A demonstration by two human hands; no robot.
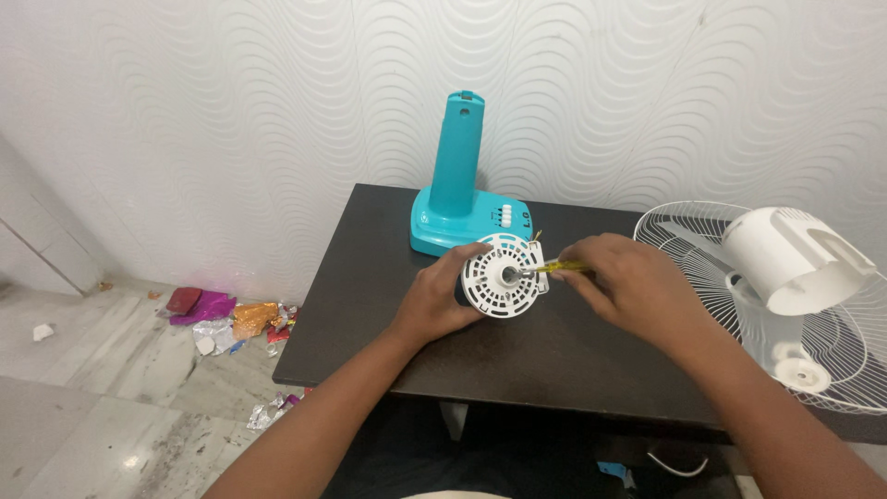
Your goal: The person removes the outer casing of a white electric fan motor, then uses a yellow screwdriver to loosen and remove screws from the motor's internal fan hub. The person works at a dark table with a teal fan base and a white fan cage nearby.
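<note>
My left hand (pixel 434 300) grips a round white fan motor housing (pixel 502 276) with slotted vents, held on edge above the dark table (pixel 370 305). My right hand (pixel 628 282) holds a screwdriver with a yellow handle (pixel 562 268), its tip pointing left into the centre of the housing. Both hands are over the middle of the table, in front of the turquoise fan base.
A turquoise fan stand (pixel 462 185) with white buttons stands at the table's back edge by the wall. A white wire fan guard (pixel 832 333) and a white motor cover (pixel 795 259) lie at the right. Crumpled foil wrappers (pixel 231 319) litter the floor at left.
</note>
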